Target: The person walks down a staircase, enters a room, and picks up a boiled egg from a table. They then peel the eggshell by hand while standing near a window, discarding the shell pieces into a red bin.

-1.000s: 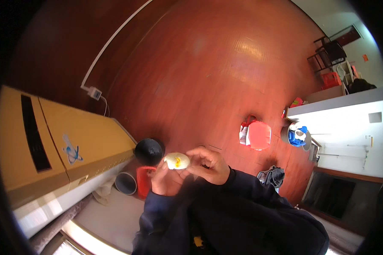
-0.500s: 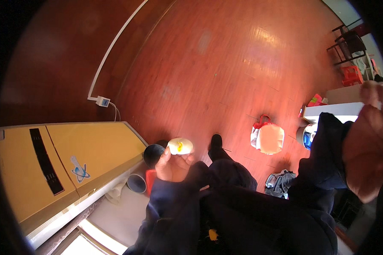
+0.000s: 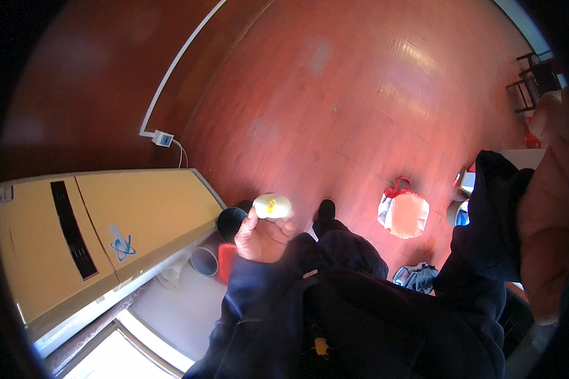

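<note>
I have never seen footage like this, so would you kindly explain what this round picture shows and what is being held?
It comes from a wide fisheye camera worn on a person's head, looking down, so straight edges bend. No machine here: two bare hands. The left hand has its grip on a small pale roundish object with a yellow spot. The right hand is raised close to the lens, holding nothing visible. Below lies a red-brown wooden floor, with a yellow cabinet at left and a pink bag.
</note>
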The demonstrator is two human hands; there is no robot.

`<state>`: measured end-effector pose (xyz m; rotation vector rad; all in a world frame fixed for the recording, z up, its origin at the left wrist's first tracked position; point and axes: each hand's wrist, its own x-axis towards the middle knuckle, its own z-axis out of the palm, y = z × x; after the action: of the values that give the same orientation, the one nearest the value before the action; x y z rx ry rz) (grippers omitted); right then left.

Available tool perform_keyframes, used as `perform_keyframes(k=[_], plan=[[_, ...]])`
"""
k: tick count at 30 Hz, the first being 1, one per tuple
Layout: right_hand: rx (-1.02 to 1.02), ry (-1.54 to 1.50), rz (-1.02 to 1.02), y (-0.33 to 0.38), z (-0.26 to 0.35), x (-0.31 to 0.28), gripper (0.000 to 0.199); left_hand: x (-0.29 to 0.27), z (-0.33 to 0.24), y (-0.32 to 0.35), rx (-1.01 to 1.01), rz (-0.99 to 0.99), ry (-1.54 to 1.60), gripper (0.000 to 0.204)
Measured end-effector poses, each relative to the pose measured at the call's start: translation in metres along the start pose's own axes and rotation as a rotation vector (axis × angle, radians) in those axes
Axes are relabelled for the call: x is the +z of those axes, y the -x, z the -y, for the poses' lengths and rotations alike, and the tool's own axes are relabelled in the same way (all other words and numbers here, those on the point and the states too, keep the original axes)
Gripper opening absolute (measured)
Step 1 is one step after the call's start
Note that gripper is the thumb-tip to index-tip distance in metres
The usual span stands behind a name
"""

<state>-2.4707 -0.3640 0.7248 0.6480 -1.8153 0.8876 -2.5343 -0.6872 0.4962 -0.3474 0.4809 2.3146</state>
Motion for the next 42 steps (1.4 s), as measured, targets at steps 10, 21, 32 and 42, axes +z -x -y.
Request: perform_keyframes(k=[10,21,32,42], plan=[[-0.040,-0.102,0.080,-0.016,0.008,0.052,0.045,-0.061,-0.040,0.051,0.207,-0.025,0.086,0.047],[-0.085,-0.281,0.163,-0.028,0.058,0.155,0.046,-0.127,-0.076,0.151,0.434,-0.125,0.183,0.048],[-0.145,-0.487,0.195,-0.035,0.115,0.248,0.047,-0.167,-0.093,0.261,0.634,-0.193,0.289,0.048],[-0.182,-0.603,0.235,-0.038,0.150,0.303,0.048,-0.200,-0.102,0.326,0.797,-0.182,0.307,0.046]])
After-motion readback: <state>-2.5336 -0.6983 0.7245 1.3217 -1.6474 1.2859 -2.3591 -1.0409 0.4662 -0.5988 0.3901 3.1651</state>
